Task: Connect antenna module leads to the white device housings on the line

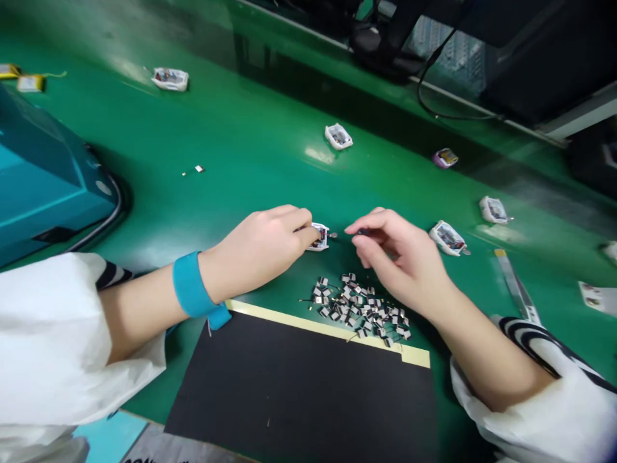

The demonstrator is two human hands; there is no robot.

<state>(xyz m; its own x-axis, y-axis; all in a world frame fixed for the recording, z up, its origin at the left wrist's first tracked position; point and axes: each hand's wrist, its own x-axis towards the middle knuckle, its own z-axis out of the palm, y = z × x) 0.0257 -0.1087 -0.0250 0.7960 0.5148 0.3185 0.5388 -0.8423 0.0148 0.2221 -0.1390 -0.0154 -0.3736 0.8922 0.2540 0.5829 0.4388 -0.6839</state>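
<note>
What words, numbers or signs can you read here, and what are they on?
"CON", maybe: dark letters on the gray sheet, cut off by the bottom edge, so I can't read the whole word.
Yellow battery: too small and blurred to read any print.
White card at the right edge: marks too blurred to read.

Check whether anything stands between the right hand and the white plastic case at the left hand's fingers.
Nothing visible blocks the way. Between the right hand and the white plastic case, only glossy green tabletop and a small round silvery tab by the case show; the heap of small silvery parts lies to the near side.
</note>
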